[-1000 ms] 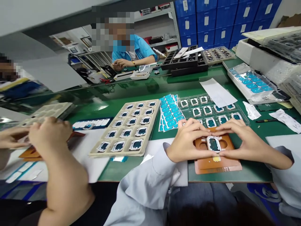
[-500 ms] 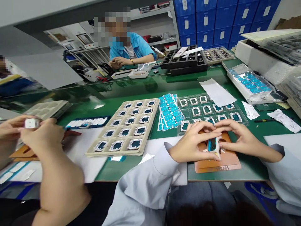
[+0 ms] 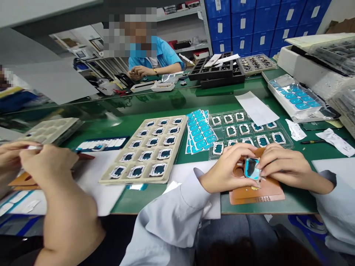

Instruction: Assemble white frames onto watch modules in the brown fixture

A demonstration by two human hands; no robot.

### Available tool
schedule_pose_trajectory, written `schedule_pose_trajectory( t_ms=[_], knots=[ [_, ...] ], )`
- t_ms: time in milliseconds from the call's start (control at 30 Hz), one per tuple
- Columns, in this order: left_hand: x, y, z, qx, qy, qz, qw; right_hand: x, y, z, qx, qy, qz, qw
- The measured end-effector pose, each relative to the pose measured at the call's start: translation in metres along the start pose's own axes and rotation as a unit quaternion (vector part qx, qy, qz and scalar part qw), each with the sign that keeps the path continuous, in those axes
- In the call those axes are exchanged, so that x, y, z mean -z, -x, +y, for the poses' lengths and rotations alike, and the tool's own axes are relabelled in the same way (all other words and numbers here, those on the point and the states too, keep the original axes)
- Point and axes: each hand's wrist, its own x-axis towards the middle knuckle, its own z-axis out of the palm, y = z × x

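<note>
1. Green worktop (image 3: 155,107): crowded. A co-worker's hands (image 3: 41,162) work close at the left edge, well apart from the person's own hands, so contact between the two stations looks unlikely.
2. Beige tray (image 3: 177,147) of framed parts sits left of centre, with blue film sheets (image 3: 201,133) just beside it and a clear tray (image 3: 277,127) of similar parts behind the hands. Judgement: a sleeve or elbow swung back could nudge these trays and spill the seated parts.
3. Brown fixture plate (image 3: 266,192) lies near the front edge of the worktop, under both hands. Judgement: downward pressure off its centre could slide it toward the edge.
4. Left hand (image 3: 227,170) and right hand (image 3: 283,166) both pinch the small framed part (image 3: 252,168) at its sides.
5. The part is tilted on edge, just above the fixture plate, not seated in its recess. Judgement: with only fingertip grip on narrow edges, it could slip and drop onto the plate; fingers on its dark glossy face could leave marks. Whether a film is on it cannot be told.
</note>
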Motion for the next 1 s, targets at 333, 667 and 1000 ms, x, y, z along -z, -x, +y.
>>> schedule_pose_trajectory(
  t_ms=[333, 667, 1000],
  knots=[
    [0.001, 0.0, 0.001, -0.068, -0.047, 0.046, 0.996, -0.012, 0.005, 0.002, 0.068, 0.132, 0.027, 0.989],
    [0.004, -0.003, -0.014, -0.062, -0.018, 0.091, 0.994, -0.004, 0.003, 0.011, -0.041, 0.17, 0.097, 0.98],
    [0.005, -0.002, -0.013, -0.002, 0.012, 0.117, 0.993, -0.004, 0.013, 0.04, -0.197, 0.106, 0.126, 0.966]
  ],
)
